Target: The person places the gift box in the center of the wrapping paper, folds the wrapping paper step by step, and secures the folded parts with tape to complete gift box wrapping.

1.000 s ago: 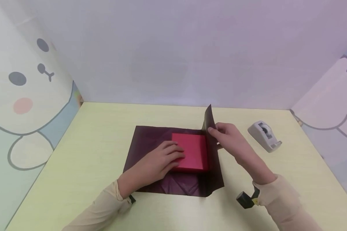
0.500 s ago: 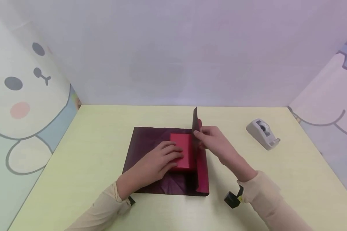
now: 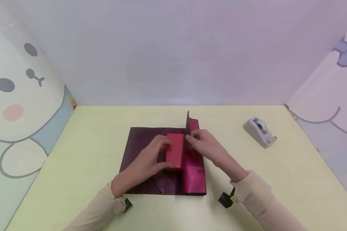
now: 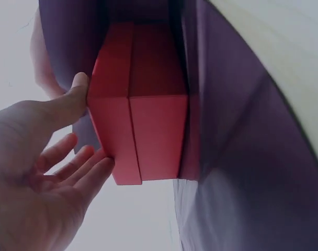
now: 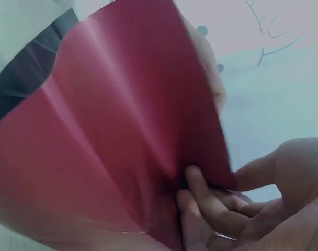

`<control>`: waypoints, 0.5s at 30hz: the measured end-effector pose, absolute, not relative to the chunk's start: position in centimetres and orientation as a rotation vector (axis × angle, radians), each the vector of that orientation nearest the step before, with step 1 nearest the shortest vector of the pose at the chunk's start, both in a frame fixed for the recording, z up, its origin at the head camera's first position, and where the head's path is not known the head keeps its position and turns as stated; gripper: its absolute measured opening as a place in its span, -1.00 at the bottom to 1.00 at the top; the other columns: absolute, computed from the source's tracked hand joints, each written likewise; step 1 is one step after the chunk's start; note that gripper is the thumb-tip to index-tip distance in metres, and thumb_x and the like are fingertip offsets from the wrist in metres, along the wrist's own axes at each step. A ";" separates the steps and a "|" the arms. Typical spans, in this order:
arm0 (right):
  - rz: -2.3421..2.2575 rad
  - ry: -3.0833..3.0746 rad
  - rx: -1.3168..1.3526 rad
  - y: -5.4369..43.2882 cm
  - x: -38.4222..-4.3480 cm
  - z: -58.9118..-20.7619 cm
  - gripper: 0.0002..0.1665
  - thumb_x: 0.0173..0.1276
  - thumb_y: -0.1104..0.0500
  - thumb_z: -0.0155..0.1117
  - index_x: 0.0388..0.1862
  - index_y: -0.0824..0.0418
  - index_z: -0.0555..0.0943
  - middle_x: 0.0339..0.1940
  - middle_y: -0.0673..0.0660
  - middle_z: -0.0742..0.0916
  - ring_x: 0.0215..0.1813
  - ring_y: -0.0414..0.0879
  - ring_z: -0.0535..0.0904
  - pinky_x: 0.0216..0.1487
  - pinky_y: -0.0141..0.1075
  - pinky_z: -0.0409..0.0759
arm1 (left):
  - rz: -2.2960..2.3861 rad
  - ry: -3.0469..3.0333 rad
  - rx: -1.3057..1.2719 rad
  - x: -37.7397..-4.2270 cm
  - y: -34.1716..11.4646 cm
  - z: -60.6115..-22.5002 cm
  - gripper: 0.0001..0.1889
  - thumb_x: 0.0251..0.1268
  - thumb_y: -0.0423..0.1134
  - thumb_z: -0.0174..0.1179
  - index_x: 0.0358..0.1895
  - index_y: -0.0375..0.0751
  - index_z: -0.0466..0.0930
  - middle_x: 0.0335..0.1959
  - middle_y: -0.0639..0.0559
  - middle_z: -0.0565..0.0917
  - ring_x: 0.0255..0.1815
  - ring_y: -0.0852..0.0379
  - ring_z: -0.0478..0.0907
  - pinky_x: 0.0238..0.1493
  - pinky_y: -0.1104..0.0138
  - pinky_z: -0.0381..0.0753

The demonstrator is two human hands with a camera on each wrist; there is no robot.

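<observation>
A red lidded box (image 3: pixel 175 150) sits on wrapping paper (image 3: pixel 138 145), dark purple inside and shiny magenta outside. My left hand (image 3: pixel 143 162) rests on the box from the left. Its thumb touches the near part of the top and its fingers, spread and slightly bent, the far part; the left wrist view shows the fingertips (image 4: pixel 108 162) at the lid's edge. On the right, my right hand (image 3: pixel 206 145) pinches the edge of the paper between thumb and fingers. That flap (image 5: pixel 133 115) stands up and curves over the box, hiding its right part.
A white tape dispenser (image 3: pixel 259 132) with a roll in it stands at the right of the pale yellow table (image 3: pixel 98 128). A plain wall (image 3: pixel 173 64) rises behind the table, and cartoon-printed panels stand at both sides.
My right hand has brought the paper flap leftward over the box, showing its magenta side. My left hand has shifted a little left on the box, its thumb now spread from the fingers.
</observation>
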State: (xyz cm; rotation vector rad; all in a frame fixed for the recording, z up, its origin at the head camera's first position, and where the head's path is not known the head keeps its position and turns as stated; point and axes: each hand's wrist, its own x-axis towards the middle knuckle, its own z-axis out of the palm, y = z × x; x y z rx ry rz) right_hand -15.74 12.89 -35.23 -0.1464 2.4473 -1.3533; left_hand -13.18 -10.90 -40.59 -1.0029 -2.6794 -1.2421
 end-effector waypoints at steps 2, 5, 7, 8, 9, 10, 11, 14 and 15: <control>-1.290 2.464 -0.168 12.7 -15.7 -35.1 -0.65 0.64 0.04 0.10 -0.18 0.26 0.68 -0.37 0.12 0.74 -0.25 -0.06 0.61 -0.20 -0.25 0.55 | -1.320 -2.669 -1.012 -13.3 -11.1 -40.6 -0.37 0.21 -0.37 0.51 0.30 -0.21 0.40 0.29 0.02 0.47 0.32 0.13 0.54 0.29 0.25 0.65; -1.202 2.489 -0.191 12.4 -15.7 -35.1 -0.65 0.65 0.01 0.10 -0.07 0.21 0.72 -0.26 0.10 0.78 -0.18 -0.06 0.63 -0.13 -0.25 0.58 | -1.308 -2.655 -1.036 -13.3 -11.3 -40.5 -0.49 0.38 -0.46 0.32 0.34 -0.22 0.40 0.33 0.02 0.47 0.40 0.12 0.50 0.33 0.28 0.62; -1.146 2.519 -0.214 12.2 -15.7 -35.1 -0.69 0.64 0.04 0.11 -0.07 0.18 0.73 -0.26 0.10 0.76 -0.20 -0.05 0.61 -0.17 -0.25 0.57 | -1.262 -2.637 -1.053 -13.4 -11.4 -40.5 -0.57 0.48 -0.50 0.18 0.33 -0.22 0.42 0.33 0.03 0.48 0.38 0.13 0.49 0.34 0.28 0.61; -1.126 2.531 -0.222 12.1 -15.7 -35.1 -0.71 0.63 0.06 0.12 -0.07 0.18 0.74 -0.27 0.09 0.76 -0.22 -0.05 0.60 -0.20 -0.25 0.57 | -1.239 -2.630 -1.057 -13.4 -11.5 -40.4 -0.60 0.52 -0.51 0.11 0.33 -0.21 0.43 0.32 0.04 0.49 0.36 0.14 0.49 0.33 0.27 0.61; -1.110 2.543 -0.227 12.1 -15.7 -35.2 -0.73 0.62 0.09 0.14 -0.06 0.17 0.75 -0.28 0.08 0.75 -0.23 -0.06 0.59 -0.21 -0.27 0.55 | -1.216 -2.625 -1.059 -13.4 -11.5 -40.4 -0.62 0.54 -0.52 0.05 0.32 -0.20 0.44 0.32 0.05 0.49 0.35 0.14 0.49 0.33 0.25 0.60; -1.095 2.553 -0.245 12.1 -15.7 -35.2 -0.74 0.62 0.12 0.14 -0.04 0.17 0.75 -0.29 0.08 0.75 -0.24 -0.07 0.57 -0.23 -0.28 0.54 | -1.204 -2.618 -1.064 -13.5 -11.5 -40.4 -0.62 0.55 -0.54 0.01 0.32 -0.21 0.44 0.32 0.04 0.49 0.35 0.14 0.49 0.33 0.24 0.60; -1.084 2.561 -0.258 12.1 -15.7 -35.2 -0.74 0.61 0.14 0.15 -0.02 0.18 0.76 -0.29 0.08 0.75 -0.25 -0.07 0.57 -0.24 -0.28 0.54 | -1.189 -2.610 -1.071 -13.4 -11.5 -40.4 -0.63 0.56 -0.53 0.00 0.32 -0.21 0.46 0.33 0.03 0.48 0.36 0.13 0.48 0.34 0.23 0.60; -1.077 2.558 -0.282 12.1 -15.6 -35.2 -0.73 0.59 0.19 0.17 0.06 0.20 0.76 -0.28 0.08 0.76 -0.28 -0.08 0.56 -0.27 -0.30 0.52 | -1.091 -2.590 -1.113 -13.3 -11.4 -40.5 -0.64 0.56 -0.47 0.07 0.32 -0.21 0.55 0.38 -0.04 0.46 0.43 0.06 0.43 0.39 0.16 0.57; -1.076 2.553 -0.291 12.1 -15.6 -35.2 -0.72 0.58 0.20 0.16 0.09 0.21 0.76 -0.27 0.08 0.76 -0.28 -0.09 0.56 -0.27 -0.30 0.52 | -1.047 -2.581 -1.138 -13.3 -11.4 -40.6 -0.65 0.55 -0.44 0.12 0.30 -0.20 0.59 0.40 -0.08 0.46 0.47 0.01 0.40 0.40 0.13 0.56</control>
